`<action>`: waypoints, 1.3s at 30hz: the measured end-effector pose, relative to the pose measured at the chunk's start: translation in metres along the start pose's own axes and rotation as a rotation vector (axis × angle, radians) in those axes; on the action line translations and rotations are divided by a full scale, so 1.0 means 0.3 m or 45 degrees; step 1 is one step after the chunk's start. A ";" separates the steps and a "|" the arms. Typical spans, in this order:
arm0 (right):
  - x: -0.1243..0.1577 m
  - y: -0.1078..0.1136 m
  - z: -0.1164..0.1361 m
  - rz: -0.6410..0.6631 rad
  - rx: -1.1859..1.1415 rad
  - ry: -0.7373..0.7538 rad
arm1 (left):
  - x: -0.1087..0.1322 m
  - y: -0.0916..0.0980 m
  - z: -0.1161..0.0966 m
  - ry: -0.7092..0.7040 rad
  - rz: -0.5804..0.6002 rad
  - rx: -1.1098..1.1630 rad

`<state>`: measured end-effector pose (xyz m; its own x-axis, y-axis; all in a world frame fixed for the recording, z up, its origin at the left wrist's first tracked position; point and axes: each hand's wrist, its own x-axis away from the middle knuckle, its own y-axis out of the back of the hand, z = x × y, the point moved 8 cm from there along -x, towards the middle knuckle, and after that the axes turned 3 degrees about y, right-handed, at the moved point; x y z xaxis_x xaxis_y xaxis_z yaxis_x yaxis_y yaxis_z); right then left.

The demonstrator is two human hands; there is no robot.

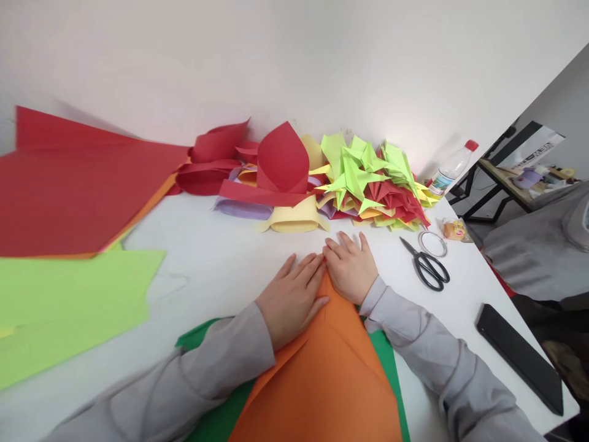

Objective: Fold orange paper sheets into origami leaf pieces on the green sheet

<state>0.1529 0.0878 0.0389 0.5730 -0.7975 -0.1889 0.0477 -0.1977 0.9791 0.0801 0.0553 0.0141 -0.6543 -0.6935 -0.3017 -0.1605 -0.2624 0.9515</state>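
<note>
A large orange paper sheet (322,387), folded to a point at its far end, lies on a dark green sheet (386,356) in front of me. My left hand (292,301) rests flat on the orange paper's left slope, with fingers stretched toward the tip and thumb apart. At that tip, my right hand (350,267) presses from the right side with fingers spread; its palm side is hidden. The fingertips of both hands meet there. Black-handled scissors (430,267) lie to the right of my right hand, beside a roll of clear tape (433,244).
Red paper sheets (92,196) and light green sheets (78,307) lie at the left. Curled paper pieces (283,159) and folded green paper stars (356,172) line the wall. A bottle (453,169), a wrapped snack (454,230) and a black case (519,359) are at right. A person (543,239) is beyond.
</note>
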 end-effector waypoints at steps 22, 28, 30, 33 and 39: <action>0.008 -0.011 -0.066 0.032 0.122 -0.141 | 0.086 0.061 -0.035 -0.123 -0.092 -0.015; 0.011 -0.011 -0.070 0.040 0.124 -0.153 | 0.125 0.085 -0.053 -0.176 -0.182 -0.053; 0.012 -0.011 -0.071 0.046 0.121 -0.159 | 0.142 0.114 -0.055 -0.132 -0.243 -0.019; 0.012 -0.012 -0.072 0.059 0.120 -0.169 | 0.165 0.169 -0.066 -0.105 -0.356 0.050; 0.011 -0.008 -0.080 0.070 0.159 -0.207 | 0.205 0.251 -0.068 -0.013 -0.508 0.201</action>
<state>0.1744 0.0993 0.0378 0.4316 -0.8886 -0.1554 -0.0878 -0.2128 0.9731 0.0429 -0.0208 0.0659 -0.5252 -0.5512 -0.6483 -0.5134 -0.4023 0.7580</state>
